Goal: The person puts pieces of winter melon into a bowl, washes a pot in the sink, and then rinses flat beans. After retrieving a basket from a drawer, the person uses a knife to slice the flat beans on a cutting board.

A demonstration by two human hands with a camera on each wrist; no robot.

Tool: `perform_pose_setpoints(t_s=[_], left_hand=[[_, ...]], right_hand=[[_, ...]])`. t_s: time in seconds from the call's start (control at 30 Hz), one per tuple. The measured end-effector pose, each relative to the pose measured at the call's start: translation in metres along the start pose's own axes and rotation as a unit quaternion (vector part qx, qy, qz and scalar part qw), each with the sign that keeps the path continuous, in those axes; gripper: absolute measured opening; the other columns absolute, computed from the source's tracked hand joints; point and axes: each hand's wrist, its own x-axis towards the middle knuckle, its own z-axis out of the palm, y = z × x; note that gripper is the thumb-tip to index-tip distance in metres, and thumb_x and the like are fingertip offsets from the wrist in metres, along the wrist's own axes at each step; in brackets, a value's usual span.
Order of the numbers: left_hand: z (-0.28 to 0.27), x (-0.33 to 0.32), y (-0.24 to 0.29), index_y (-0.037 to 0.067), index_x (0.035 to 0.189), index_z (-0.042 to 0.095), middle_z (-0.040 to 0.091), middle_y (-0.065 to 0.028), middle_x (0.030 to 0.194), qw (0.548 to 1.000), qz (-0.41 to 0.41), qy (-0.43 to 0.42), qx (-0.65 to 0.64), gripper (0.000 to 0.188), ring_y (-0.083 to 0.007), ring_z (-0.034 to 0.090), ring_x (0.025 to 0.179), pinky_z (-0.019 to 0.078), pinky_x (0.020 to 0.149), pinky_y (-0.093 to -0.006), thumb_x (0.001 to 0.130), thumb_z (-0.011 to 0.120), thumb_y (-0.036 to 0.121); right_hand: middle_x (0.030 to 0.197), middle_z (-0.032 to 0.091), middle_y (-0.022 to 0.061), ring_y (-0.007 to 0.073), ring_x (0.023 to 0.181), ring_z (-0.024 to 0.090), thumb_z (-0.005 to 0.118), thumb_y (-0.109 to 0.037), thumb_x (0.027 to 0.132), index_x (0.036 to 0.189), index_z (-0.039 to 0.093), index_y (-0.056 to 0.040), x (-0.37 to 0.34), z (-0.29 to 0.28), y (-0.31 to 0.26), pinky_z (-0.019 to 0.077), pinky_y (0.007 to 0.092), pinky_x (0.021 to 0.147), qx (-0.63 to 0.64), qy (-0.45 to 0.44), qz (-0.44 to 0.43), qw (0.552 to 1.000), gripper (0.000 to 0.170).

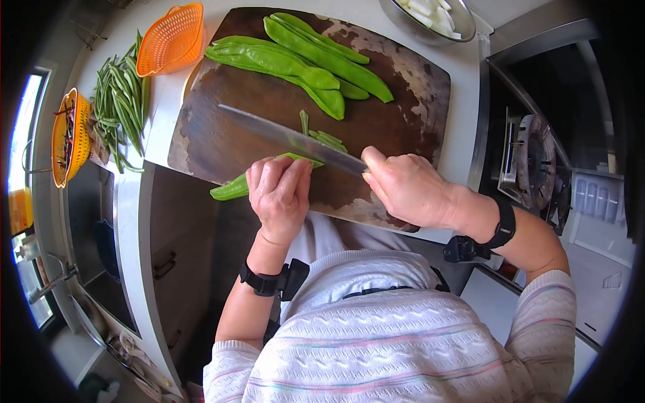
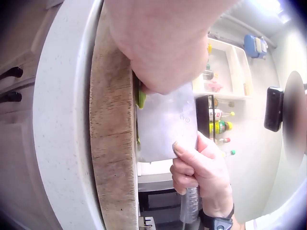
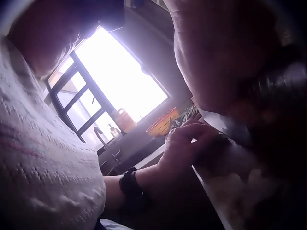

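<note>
A wide knife point(image 1: 269, 129) lies across the middle of the brown cutting board point(image 1: 201, 144), gripped by the right hand point(image 1: 413, 190); in the left wrist view the right hand point(image 2: 204, 167) pinches the blade point(image 2: 165, 122) near its handle end. With bent fingers the left hand point(image 1: 279, 198) holds a flat green pod point(image 1: 232, 189) at the board's near edge, just beside the blade. Several cut green strips point(image 1: 328, 140) rest beyond the knife. Whole flat pods point(image 1: 269, 60) lie along the board's far side. The left hand point(image 3: 184, 141) appears dim in the right wrist view.
Thin green beans point(image 1: 121, 101) and an orange basket point(image 1: 171, 40) stand on the counter at left, with a yellow basket point(image 1: 79, 138) beyond them. A bowl of white pieces point(image 1: 430, 19) is at the top right. A stove burner point(image 1: 536, 161) is on the right.
</note>
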Motion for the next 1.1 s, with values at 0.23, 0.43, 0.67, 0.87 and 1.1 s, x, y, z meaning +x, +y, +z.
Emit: perform_pose_setpoints(t_s=[0.23,0.43,0.67,0.87,1.1], left_hand=[[-0.002,0.0,0.001,0.006,0.082,0.067,0.06,-0.0064,0.082,1.0,-0.01,-0.001,-0.005,0.016,-0.0251,0.056,0.078,0.0463,0.07,-0.0333,0.067,0.072,0.001],[-0.01,0.004,0.001,0.006,0.08,0.066,0.06,-0.0064,0.083,1.0,-0.006,-0.021,0.008,0.015,-0.0251,0.056,0.079,0.0469,0.069,-0.0336,0.067,0.072,0.001],[-0.013,0.0,-0.006,0.007,0.081,0.068,0.057,-0.0047,0.079,0.999,-0.026,-0.015,0.02,0.014,-0.0225,0.053,0.074,0.0446,0.064,-0.0325,0.069,0.072,0.004],[-0.013,0.0,-0.006,0.007,0.081,0.067,0.057,-0.0048,0.08,0.999,-0.03,-0.018,0.025,0.012,-0.0231,0.053,0.075,0.0437,0.068,-0.0332,0.069,0.072,0.004],[-0.011,0.001,-0.008,0.009,0.079,0.066,0.055,-0.0025,0.078,0.999,-0.002,-0.006,0.039,0.017,-0.0219,0.051,0.073,0.039,0.066,-0.0335,0.065,0.072,0.003]], right_hand=[[0.055,0.053,0.019,0.039,0.055,0.057,0.049,-0.01,0.089,0.088,0.039,-0.0005,-0.008,-0.019,-0.012,0.0441,0.0474,0.05,-0.043,-0.078,0.009,0.996,0.014],[0.063,0.059,0.0215,0.0412,0.066,0.062,0.048,0.0,0.076,0.091,0.04,0.0036,0.004,0.0,-0.014,0.0494,0.0494,0.058,-0.058,-0.048,0.012,0.997,0.017],[0.054,0.052,0.019,0.0403,0.055,0.056,0.05,-0.01,0.089,0.086,0.038,0.0007,0.002,-0.006,-0.006,0.0433,0.0475,0.05,-0.024,-0.018,-0.009,0.999,0.017],[0.055,0.053,0.0178,0.0393,0.056,0.057,0.05,-0.009,0.088,0.086,0.038,0.0003,-0.01,-0.016,-0.016,0.045,0.0458,0.05,-0.06,-0.04,-0.014,0.997,0.015],[0.057,0.056,0.0154,0.0374,0.056,0.06,0.049,-0.001,0.078,0.089,0.039,0.0001,0.001,0.009,-0.021,0.0488,0.0452,0.052,-0.108,0.012,-0.056,0.992,0.016]])
